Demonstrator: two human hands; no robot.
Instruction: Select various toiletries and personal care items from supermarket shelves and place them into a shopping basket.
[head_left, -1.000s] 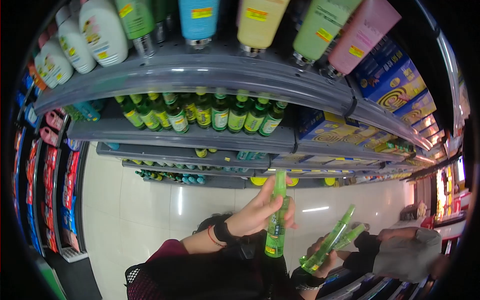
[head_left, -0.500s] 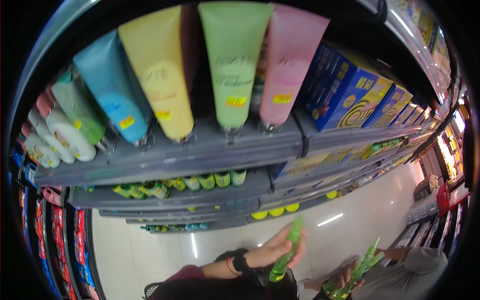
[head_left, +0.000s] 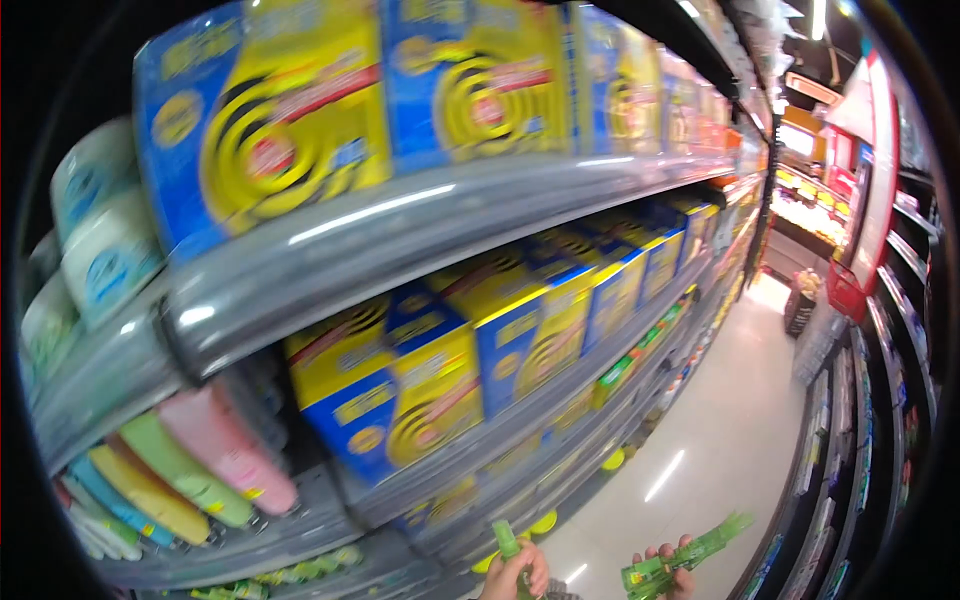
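Grey shelving (head_left: 400, 225), three tiers in view, sweeping from 8 o'clock up to 1 o'clock across the left and middle of the frame. Blue-and-yellow boxes (head_left: 270, 130) with a coil print, packed in rows along the top tier at 11 to 12 o'clock and along the tier below near the centre, shrinking towards 2 o'clock. Pale glossy floor (head_left: 720, 430) at 4 to 5 o'clock, between the shelving and the racks (head_left: 865, 400) at 3 to 4 o'clock. White bottles (head_left: 100, 240) with blue labels at 9 o'clock, just beside the top boxes. Tubes (head_left: 215, 455) in pink, green, yellow and blue, caps down on the lowest tier at 7 to 8 o'clock, under the white bottles. Left hand (head_left: 518, 578) at 6 o'clock, cut by the bottom edge, closed round a green spray (head_left: 505, 540), cap upward, body mostly hidden in the fist. Right hand (head_left: 662, 572) just right of 6 o'clock, near the left hand but apart from it, fingers (head_left: 664, 551) curled over green sprays (head_left: 700, 545) held slantwise, tips towards 2 o'clock; number in the grasp too blurred to tell
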